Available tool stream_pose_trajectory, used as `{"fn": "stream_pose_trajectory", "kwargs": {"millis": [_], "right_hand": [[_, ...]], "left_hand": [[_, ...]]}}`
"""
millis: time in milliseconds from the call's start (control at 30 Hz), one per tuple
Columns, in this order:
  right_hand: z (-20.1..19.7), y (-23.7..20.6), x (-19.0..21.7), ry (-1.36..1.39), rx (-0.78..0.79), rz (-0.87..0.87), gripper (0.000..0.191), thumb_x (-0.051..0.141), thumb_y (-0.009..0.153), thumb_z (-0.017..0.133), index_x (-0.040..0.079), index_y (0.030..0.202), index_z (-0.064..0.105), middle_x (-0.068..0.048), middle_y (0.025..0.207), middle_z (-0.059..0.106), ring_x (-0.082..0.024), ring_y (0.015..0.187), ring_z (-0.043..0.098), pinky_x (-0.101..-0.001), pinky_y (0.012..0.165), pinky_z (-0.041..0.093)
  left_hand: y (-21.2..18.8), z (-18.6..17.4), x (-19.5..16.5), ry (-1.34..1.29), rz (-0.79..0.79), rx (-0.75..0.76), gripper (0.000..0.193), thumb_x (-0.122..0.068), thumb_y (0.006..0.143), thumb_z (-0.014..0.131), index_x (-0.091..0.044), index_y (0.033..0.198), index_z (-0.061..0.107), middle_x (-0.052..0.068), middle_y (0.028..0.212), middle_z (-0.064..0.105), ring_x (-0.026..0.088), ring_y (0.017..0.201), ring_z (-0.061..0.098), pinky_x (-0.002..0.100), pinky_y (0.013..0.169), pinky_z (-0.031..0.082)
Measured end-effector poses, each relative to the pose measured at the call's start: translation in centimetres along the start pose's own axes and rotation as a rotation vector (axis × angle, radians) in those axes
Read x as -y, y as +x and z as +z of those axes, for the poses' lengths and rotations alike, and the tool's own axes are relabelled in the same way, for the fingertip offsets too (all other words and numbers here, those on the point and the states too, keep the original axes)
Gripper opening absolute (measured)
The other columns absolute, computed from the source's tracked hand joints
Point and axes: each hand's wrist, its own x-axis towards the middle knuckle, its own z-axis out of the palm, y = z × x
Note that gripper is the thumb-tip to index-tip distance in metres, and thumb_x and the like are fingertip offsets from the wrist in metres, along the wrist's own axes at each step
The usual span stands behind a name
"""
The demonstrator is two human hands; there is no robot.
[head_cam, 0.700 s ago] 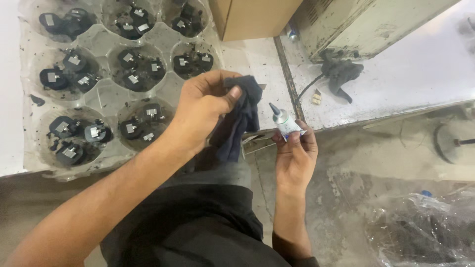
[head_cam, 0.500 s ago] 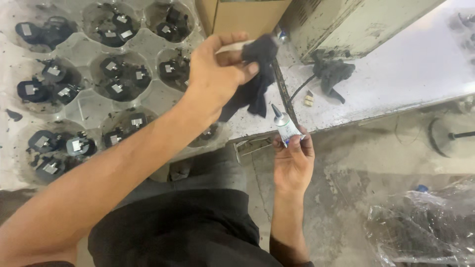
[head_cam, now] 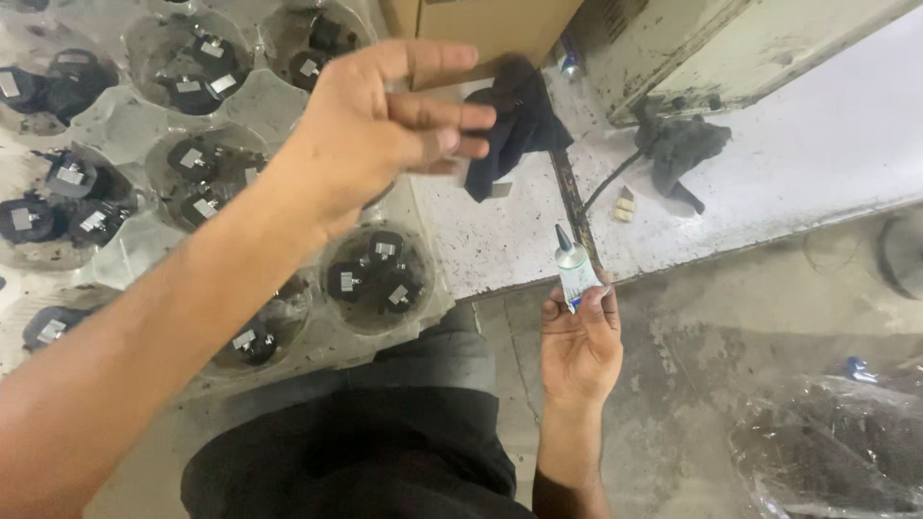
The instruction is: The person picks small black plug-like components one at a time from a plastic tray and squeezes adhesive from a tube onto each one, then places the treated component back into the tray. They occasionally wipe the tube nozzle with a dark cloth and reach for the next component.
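My left hand (head_cam: 385,125) hovers over the bench with its fingers spread and nothing in it. Just beyond its fingertips a dark cloth (head_cam: 519,120) lies on the white bench top (head_cam: 827,144). My right hand (head_cam: 580,336) is lower, off the bench's front edge, and grips a small white glue tube (head_cam: 572,267) with a dark pointed nozzle, held upright.
A clear plastic tray (head_cam: 125,135) with round wells of small black parts covers the left of the bench. A cardboard box (head_cam: 481,24) stands at the back. A black cabled part (head_cam: 678,149) lies to the right. A plastic bag (head_cam: 836,452) rests on the floor.
My left hand carried the dark cloth up and away from the tube, then let it go onto the bench. My right hand stayed put with the tube.
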Motion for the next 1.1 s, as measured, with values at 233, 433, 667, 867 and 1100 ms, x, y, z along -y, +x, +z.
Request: {"fn": "stream_pose_trajectory", "kwargs": {"millis": [233,433,667,867,1100], "right_hand": [[0.8,0.6,-1.7,0.017,-0.003,0.077,0.034,0.011,0.101,0.068,0.004,0.132,0.058,-0.009,0.117,0.069,-0.025,0.100,0.068,-0.0367,0.087,0.055],[0.8,1.0,-2.1,0.030,0.008,0.088,0.038,0.011,0.100,0.069,0.004,0.135,0.056,-0.008,0.115,0.068,-0.025,0.099,0.067,-0.0383,0.086,0.055],[1.3,0.6,-2.7,0.026,-0.010,0.095,0.038,0.013,0.100,0.069,0.005,0.134,0.056,-0.008,0.115,0.068,-0.024,0.097,0.067,-0.0377,0.085,0.055],[1.6,0.0,-2.1,0.013,-0.016,0.092,0.037,0.015,0.102,0.068,0.005,0.136,0.056,-0.007,0.116,0.068,-0.023,0.095,0.067,-0.0367,0.084,0.055],[2.7,-0.2,-2.1,0.039,0.015,0.078,0.037,0.012,0.101,0.066,0.009,0.136,0.055,-0.006,0.119,0.069,-0.023,0.097,0.068,-0.0363,0.085,0.057]], "left_hand": [[-3.1,0.1,-0.6,-0.092,-0.032,-0.039,0.053,0.010,0.089,0.065,-0.004,0.139,0.057,0.018,0.111,0.080,0.020,0.101,0.080,0.030,0.087,0.064],[-0.7,-4.0,-2.0,1.079,0.360,-0.275,0.024,-0.017,0.089,0.086,-0.006,0.108,0.076,0.009,0.095,0.081,0.022,0.077,0.076,0.036,0.071,0.057],[3.4,-3.7,-0.4,1.688,-0.146,-0.133,0.054,-0.057,0.069,0.092,-0.007,0.086,0.078,0.015,0.081,0.074,0.036,0.080,0.073,0.045,0.071,0.058],[4.6,-3.9,0.3,1.704,-0.178,-0.047,0.054,-0.052,0.059,0.096,-0.008,0.085,0.078,0.015,0.084,0.075,0.034,0.082,0.073,0.044,0.071,0.059],[3.0,-3.4,-0.8,1.483,0.040,-0.119,0.051,-0.033,0.062,0.092,-0.004,0.098,0.070,0.017,0.089,0.071,0.038,0.085,0.070,0.046,0.074,0.056]]}}
